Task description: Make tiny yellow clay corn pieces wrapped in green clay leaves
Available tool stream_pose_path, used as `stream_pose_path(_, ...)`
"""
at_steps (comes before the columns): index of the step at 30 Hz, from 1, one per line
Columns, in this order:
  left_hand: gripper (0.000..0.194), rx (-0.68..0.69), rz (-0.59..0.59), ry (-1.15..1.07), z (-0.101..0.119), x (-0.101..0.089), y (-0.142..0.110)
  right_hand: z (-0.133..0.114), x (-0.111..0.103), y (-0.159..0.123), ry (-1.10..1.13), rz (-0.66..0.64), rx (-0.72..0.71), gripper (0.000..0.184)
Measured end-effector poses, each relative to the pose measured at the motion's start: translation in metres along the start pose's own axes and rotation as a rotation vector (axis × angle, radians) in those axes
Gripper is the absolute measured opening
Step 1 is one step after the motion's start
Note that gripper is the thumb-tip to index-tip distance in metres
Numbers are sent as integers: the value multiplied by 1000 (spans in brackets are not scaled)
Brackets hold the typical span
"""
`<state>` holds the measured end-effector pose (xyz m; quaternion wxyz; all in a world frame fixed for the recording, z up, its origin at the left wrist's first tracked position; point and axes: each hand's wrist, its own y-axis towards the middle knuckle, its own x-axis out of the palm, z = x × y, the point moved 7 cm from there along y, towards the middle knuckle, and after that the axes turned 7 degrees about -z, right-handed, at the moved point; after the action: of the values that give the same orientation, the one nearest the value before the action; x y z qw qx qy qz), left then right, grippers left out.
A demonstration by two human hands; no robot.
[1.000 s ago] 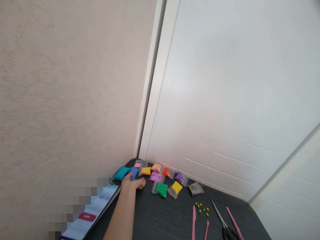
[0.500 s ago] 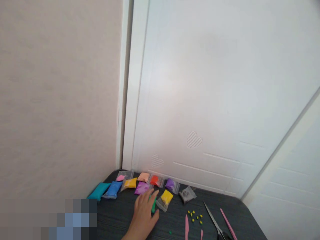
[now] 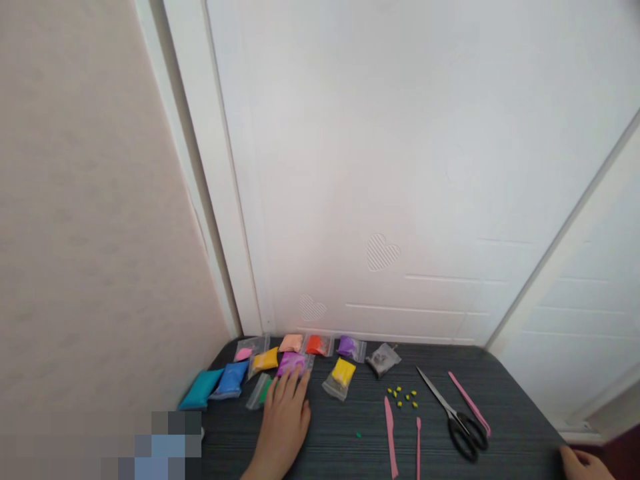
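Note:
My left hand (image 3: 283, 415) lies palm down with its fingers stretched out, over part of a clear bag of green clay (image 3: 265, 391). Its fingertips reach the lower edge of a bag of magenta clay (image 3: 291, 363). Just to the left are a blue clay bag (image 3: 231, 380) and an orange-yellow one (image 3: 265, 360). On the right is a bag of yellow clay (image 3: 343, 373). My right hand (image 3: 584, 464) shows only in part at the table's right edge, fingers curled together; whatever they hold is hidden.
Small yellow-green pieces (image 3: 403, 396) lie right of centre, near a pink plastic knife (image 3: 391, 437), a thin pink tool (image 3: 419, 447), black-handled scissors (image 3: 457, 420) and another pink tool (image 3: 469, 402). A green crumb (image 3: 359, 435) lies nearer. A wall and white door panels border the dark table (image 3: 330, 453).
The green clay bag has moved left, away from the yellow bag, with my left hand over it. My right hand has come into view at the lower right. The view has shifted.

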<state>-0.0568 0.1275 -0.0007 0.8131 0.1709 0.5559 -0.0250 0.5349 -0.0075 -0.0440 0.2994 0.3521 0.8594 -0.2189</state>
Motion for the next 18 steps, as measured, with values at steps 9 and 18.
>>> stream_pose_path(9, 25, 355, -170, 121, 76, 7, 36, -4, -9, -20, -234, -58, 140, 32)
stream_pose_path(18, 35, 349, -194, 90, 77, 19, 39, -20, -14, -30, -236, 40, 71, 26)
